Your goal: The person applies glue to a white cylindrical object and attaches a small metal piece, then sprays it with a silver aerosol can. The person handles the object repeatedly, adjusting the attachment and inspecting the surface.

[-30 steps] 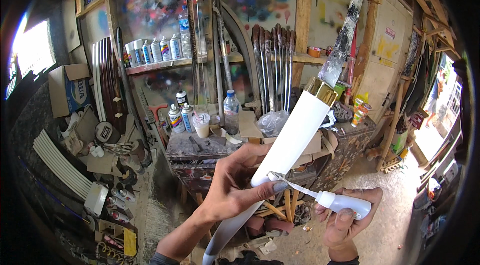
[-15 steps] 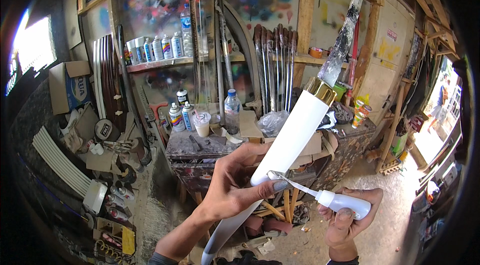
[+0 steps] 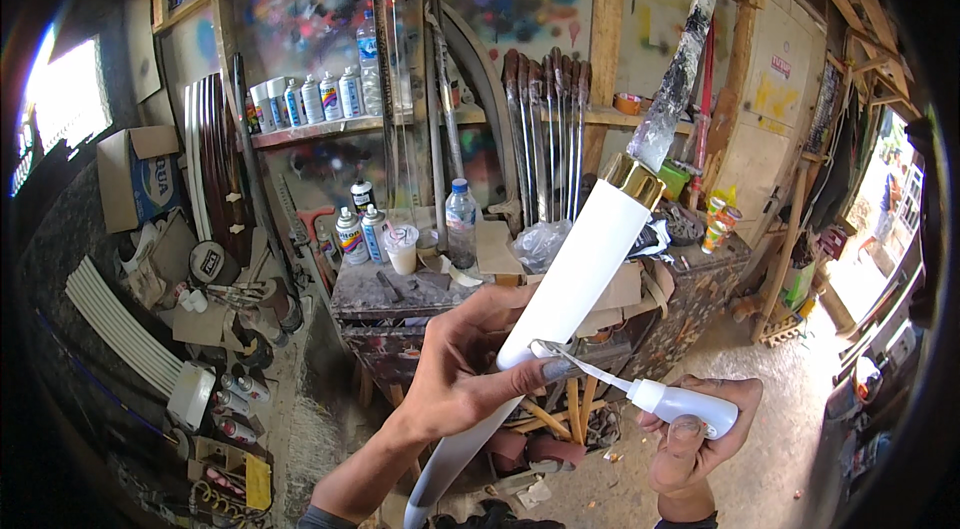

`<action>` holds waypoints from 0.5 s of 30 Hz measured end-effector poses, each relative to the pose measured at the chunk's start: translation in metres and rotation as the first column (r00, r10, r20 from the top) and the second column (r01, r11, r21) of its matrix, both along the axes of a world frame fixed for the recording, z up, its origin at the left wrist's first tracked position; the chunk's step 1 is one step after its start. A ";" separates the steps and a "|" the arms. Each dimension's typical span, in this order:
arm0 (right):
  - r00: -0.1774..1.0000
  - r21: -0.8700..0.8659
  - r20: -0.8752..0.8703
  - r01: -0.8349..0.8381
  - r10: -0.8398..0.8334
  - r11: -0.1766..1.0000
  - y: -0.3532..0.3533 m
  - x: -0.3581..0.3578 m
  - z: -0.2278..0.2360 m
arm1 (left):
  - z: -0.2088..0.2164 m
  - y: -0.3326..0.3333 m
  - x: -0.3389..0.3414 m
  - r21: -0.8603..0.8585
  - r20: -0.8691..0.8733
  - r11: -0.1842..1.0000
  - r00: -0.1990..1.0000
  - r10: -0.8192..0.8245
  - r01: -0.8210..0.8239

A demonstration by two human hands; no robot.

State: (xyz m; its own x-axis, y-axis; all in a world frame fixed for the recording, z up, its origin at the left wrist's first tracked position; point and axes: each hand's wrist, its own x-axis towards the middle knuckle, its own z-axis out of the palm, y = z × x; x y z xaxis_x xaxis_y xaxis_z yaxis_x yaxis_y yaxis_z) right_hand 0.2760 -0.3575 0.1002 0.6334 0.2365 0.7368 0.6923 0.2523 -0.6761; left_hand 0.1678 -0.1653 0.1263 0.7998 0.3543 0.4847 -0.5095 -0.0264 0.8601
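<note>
My left hand (image 3: 470,359) is closed round a long white tube (image 3: 580,264), held aslant with its upper end leaning right. A shiny gold collar (image 3: 632,179) caps that end, and from it rises a flat, paint-smeared strip (image 3: 678,79). Between its fingers and thumb my right hand (image 3: 690,444) grips a small white squeeze bottle (image 3: 692,407) with a long thin nozzle. The nozzle points up and left, its tip at the tube beside my left thumb. Whether the tip touches the tube I cannot tell. Grey stains mark the left thumbnail.
Behind the tube stands a paint-spattered bench (image 3: 390,291) with spray cans (image 3: 352,234), a plastic cup (image 3: 401,247) and a water bottle (image 3: 461,224). Several long dark-handled rods (image 3: 545,139) lean against the wall. A cardboard box (image 3: 138,179) and white strips (image 3: 125,324) lie at the left.
The tube's upper end has shifted slightly left, showing more of the gold collar. Both hands keep their grips; the right hand and bottle sit a touch further left.
</note>
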 end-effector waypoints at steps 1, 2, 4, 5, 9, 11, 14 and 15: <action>1.000 0.013 0.006 0.010 -0.010 1.000 0.000 0.000 0.000 | 0.000 0.000 0.000 -0.009 -0.010 1.000 1.000 0.001 -0.001; 1.000 0.026 0.011 0.020 -0.020 0.999 0.001 0.000 0.000 | 0.000 0.000 0.000 -0.014 -0.003 1.000 1.000 -0.003 0.003; 1.000 0.034 0.018 0.018 -0.019 0.999 0.001 0.001 0.000 | 0.000 0.000 0.000 -0.021 -0.001 1.000 1.000 -0.001 0.001; 1.000 0.029 0.020 0.006 -0.006 1.000 0.001 0.001 0.001 | 0.000 0.000 0.000 -0.012 0.001 1.000 1.000 0.002 -0.002; 1.000 0.016 0.027 0.012 -0.012 1.000 0.000 0.002 0.000 | -0.001 0.001 0.000 -0.006 0.001 1.000 1.000 0.018 -0.018; 1.000 0.020 0.028 -0.001 0.001 1.000 0.001 0.003 -0.001 | -0.001 0.002 0.000 -0.007 -0.009 1.000 1.000 0.020 -0.020; 0.998 0.037 0.059 0.033 -0.035 0.999 0.004 0.003 -0.003 | 0.000 0.002 0.000 0.011 -0.014 1.000 1.000 0.019 -0.019; 0.996 0.045 0.074 0.053 -0.056 0.998 0.004 0.004 -0.003 | 0.001 0.001 0.000 0.019 -0.004 1.000 1.000 0.025 -0.025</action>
State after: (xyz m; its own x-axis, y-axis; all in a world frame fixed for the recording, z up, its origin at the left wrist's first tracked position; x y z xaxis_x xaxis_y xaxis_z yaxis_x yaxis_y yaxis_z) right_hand 0.2802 -0.3533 0.0972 0.5867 0.1702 0.7917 0.7545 0.2402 -0.6108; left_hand 0.1681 -0.1640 0.1269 0.7927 0.3648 0.4884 -0.5052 -0.0551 0.8612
